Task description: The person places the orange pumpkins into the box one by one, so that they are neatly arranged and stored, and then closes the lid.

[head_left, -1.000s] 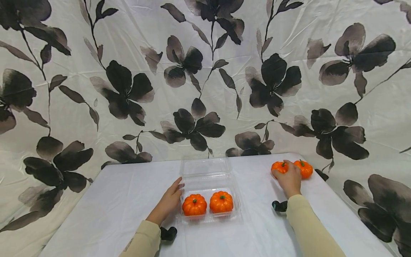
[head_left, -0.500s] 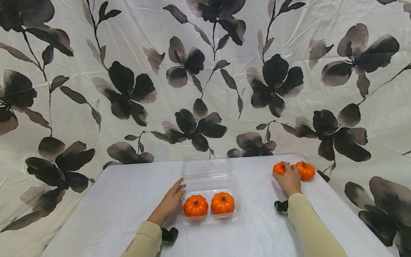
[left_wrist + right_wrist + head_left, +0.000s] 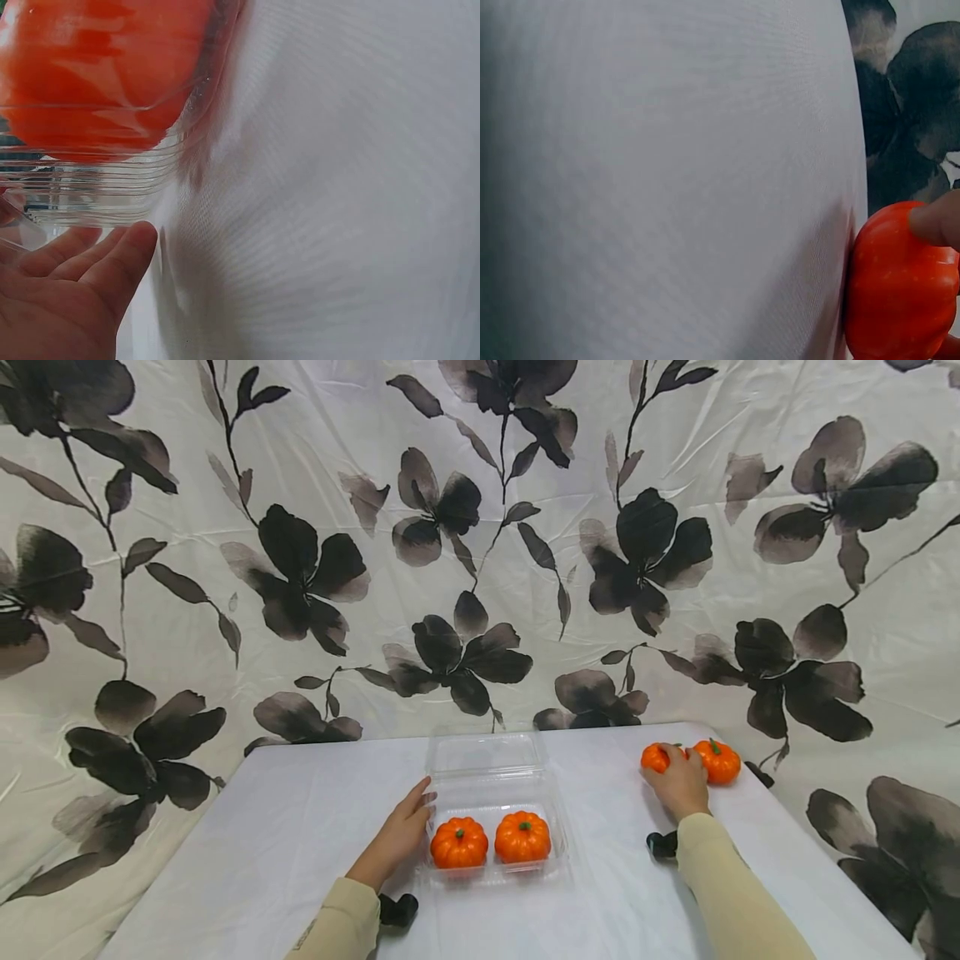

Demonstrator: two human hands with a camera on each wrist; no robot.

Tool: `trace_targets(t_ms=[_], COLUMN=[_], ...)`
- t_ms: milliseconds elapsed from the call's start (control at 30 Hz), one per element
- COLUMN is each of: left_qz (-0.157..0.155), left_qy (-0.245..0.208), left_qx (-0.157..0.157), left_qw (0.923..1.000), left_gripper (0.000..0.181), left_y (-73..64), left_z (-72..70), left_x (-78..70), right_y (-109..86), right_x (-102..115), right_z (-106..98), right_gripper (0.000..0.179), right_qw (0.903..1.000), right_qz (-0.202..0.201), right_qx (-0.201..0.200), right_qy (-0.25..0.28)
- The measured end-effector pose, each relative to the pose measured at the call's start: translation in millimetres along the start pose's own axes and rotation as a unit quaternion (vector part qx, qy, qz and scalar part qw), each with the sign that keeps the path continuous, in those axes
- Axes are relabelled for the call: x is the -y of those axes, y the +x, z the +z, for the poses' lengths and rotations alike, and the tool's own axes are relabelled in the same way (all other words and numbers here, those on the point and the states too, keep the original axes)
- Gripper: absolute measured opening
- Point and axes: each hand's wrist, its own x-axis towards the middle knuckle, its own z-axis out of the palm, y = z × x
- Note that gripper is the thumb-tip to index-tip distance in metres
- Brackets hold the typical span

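at the far right of the table (image 3: 600,868), the right hand (image 3: 684,787) is clamped on the first pumpkin (image 3: 653,758), thumb to one side. the pumpkin is low at the cloth near the far edge; whether its base bears on it cannot be told. the second pumpkin (image 3: 718,764) sits just beside, between the gripped one and the right table edge, with a narrow margin outside it. fingers of the left hand (image 3: 393,839) are extended, not closed round anything, tips at the ribbed left wall of a clear container (image 3: 486,793). inside, the third pumpkin (image 3: 459,843) and fourth pumpkin (image 3: 522,837) stand side by side near the front rim, stems up. the lid (image 3: 483,752) is open, laid back toward the far edge. bare cloth runs from container to right hand, and from left hand to left edge. beyond hangs a floral backdrop (image 3: 442,577).
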Motion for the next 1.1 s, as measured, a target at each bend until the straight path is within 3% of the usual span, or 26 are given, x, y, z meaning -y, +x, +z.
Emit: trace_targets(t_ms=[633,1100], left_qz=[-0.003,-0.010], left_qy=[0.003,0.006], left_qx=[0.001,0.002], left_qw=[1.0000,0.9999], left_gripper=[0.057,0.057], left_y=[0.9,2.6], left_z=[2.9,0.3], left_x=[-2.1,-6.2], right_y=[-5.4,-13.1], right_x=[1.2,14.5], right_z=[-5.5,-10.9], right_gripper=[0.061,0.060], right_qw=[0.9999,0.9971], right_qz=[-0.005,-0.075], right_qx=[0.015,0.005], right_qy=[0.001,0.010])
